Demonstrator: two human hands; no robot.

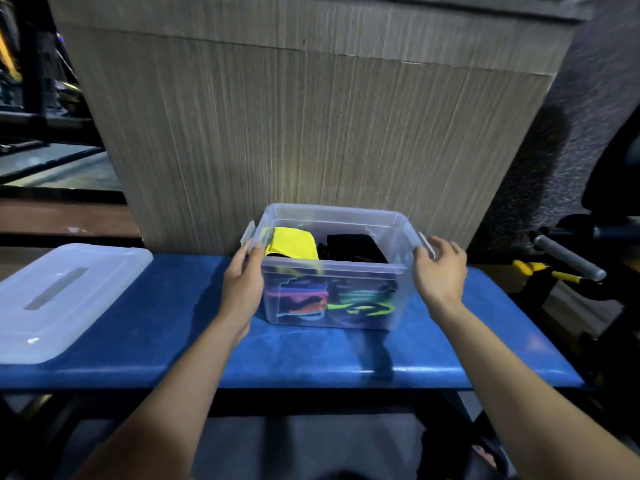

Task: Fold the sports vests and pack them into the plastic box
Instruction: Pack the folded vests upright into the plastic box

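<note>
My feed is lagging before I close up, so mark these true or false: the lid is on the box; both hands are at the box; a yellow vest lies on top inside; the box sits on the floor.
1. The lid is on the plastic box. False: it lies on the blue bench, left of the box.
2. Left hand and right hand are at the box's sides. True.
3. A yellow vest lies on top inside. True.
4. The box sits on the floor. False: on the bench.

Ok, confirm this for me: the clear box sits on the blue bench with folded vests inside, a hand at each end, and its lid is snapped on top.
Not quite. The head view shows the plastic box on the blue bench with folded vests inside, the left hand and right hand at its ends, but it is open on top. The lid lies apart on the bench, off to the left.
</note>
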